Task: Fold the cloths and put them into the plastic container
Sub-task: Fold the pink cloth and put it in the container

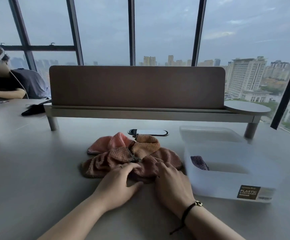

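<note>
Two hands on brown waffle cloth (123,161), crumpled mid-worktop (36,170) beside plastic container (227,181): left hand (118,181) and right hand (172,181) pinching near edge. Best to spread flat, match corners before folding.

A dark label (248,192) sits on the near side wall of the translucent plastic container (227,181), toward its right corner; its two large lines read "PLASTIC" over "CONTAINER"; the smaller print above and below those words is too blurred to read; no other writing is legible anywhere.
</note>
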A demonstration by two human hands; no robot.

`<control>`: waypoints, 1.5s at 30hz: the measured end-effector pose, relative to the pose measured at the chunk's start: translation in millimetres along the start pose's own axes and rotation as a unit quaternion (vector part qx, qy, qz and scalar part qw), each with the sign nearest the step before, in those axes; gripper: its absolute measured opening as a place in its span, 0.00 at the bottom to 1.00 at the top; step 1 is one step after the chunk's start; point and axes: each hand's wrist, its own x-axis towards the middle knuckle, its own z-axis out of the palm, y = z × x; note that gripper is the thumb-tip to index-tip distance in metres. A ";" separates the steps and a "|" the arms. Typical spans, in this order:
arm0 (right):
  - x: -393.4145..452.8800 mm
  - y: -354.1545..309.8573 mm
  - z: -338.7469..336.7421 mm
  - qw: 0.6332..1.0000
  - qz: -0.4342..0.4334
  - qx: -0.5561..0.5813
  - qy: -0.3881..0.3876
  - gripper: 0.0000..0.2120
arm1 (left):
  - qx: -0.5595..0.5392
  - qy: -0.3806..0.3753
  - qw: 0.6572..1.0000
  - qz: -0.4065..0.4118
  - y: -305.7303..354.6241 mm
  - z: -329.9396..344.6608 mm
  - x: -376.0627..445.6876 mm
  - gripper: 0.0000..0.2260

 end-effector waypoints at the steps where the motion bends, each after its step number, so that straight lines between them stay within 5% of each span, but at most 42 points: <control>1: 0.0 1.5 1.2 1.000 0.000 0.002 -0.001 0.19 | 0.023 0.008 1.000 0.009 -0.7 2.3 2.1 0.22; 5: -2.4 -2.2 1.5 0.998 -0.020 0.041 0.037 0.10 | 0.052 0.012 0.999 -0.005 -6.2 6.7 9.8 0.28; 8: -3.9 -2.8 3.9 0.992 -0.052 0.081 0.078 0.12 | 0.036 0.034 0.999 -0.010 -9.0 5.3 8.7 0.27; 15: -9.6 -3.7 1.5 0.971 -0.055 0.200 0.122 0.07 | -0.095 0.168 0.981 0.006 -1.7 -3.7 4.6 0.06; 18: -10.1 1.7 -1.8 0.974 -0.032 0.195 0.110 0.06 | -0.112 0.237 0.965 -0.009 -5.2 -5.3 7.3 0.14; 24: -10.9 7.2 -4.6 0.987 -0.056 0.140 0.052 0.07 | -0.182 0.261 0.944 -0.084 -12.3 -8.2 11.6 0.11; 27: -9.6 6.7 -7.1 0.980 -0.036 0.161 0.113 0.06 | -0.280 0.249 0.919 -0.121 -9.9 -9.4 10.9 0.12; 30: -8.8 4.1 -12.3 0.957 -0.010 0.225 0.185 0.09 | -0.468 0.199 0.842 -0.182 -3.2 -15.5 9.1 0.08; 35: -10.5 -2.5 -22.8 0.865 0.031 0.462 0.195 0.10 | -0.652 0.060 0.737 -0.170 -1.8 -23.3 8.7 0.08; 39: -11.5 -11.6 -44.0 0.754 0.088 0.623 0.190 0.14 | -0.742 -0.065 0.661 -0.088 -5.9 -43.2 4.4 0.22; 42: -9.6 -17.1 -57.7 0.599 0.160 0.779 0.088 0.09 | -0.717 -0.064 0.690 -0.080 -15.3 -56.5 -1.6 0.30; 45: -10.5 -18.1 -55.1 0.588 0.196 0.785 -0.012 0.12 | -0.691 -0.008 0.717 -0.090 -15.6 -59.2 -3.2 0.20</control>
